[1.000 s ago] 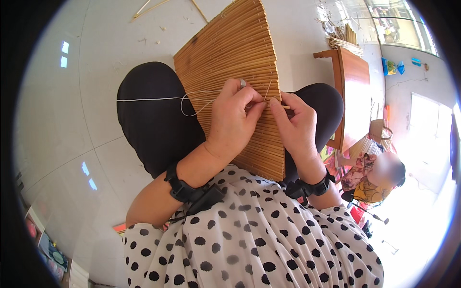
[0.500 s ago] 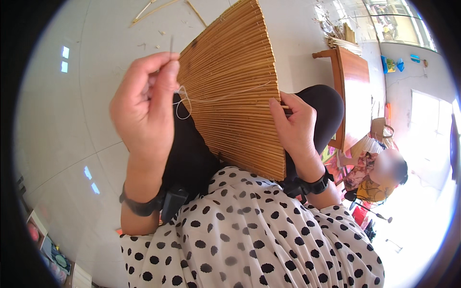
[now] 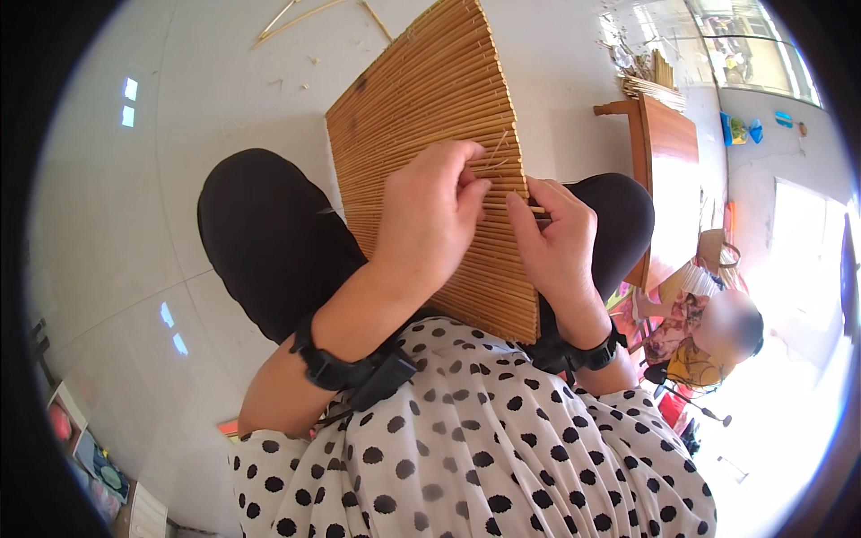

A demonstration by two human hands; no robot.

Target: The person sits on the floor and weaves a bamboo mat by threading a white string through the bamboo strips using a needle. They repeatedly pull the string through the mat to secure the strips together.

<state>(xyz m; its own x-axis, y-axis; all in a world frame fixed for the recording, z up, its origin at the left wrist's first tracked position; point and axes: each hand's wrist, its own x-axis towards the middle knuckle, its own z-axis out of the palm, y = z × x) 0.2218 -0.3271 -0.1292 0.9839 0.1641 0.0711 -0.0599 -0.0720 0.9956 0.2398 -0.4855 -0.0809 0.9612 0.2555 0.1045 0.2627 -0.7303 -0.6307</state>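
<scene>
A mat of thin brown bamboo sticks [image 3: 395,117], bound side by side with thread, lies tilted across my lap. At its right edge, my right hand [image 3: 556,233] grips it, thumb on top and fingers underneath; a pale stick end [image 3: 538,210] pokes out beside the thumb. My left hand [image 3: 430,215] is over the mat near that same edge, fingertips pinched together. A loose pale thread [image 3: 500,151] shows right by those fingertips. The needle held earlier cannot be made out clearly.
My black-trousered knees [image 3: 269,233] flank the mat. Loose sticks [image 3: 300,20] lie on the tiled floor beyond it. To the right stands a wooden table [image 3: 668,179], with a bundle of sticks [image 3: 655,92] behind it. Another person [image 3: 691,336] sits at the right.
My left hand has moved right, from beyond the mat's left side to its right edge, lower than before. The upright needle and looped thread no longer show there. My right hand keeps its grip.
</scene>
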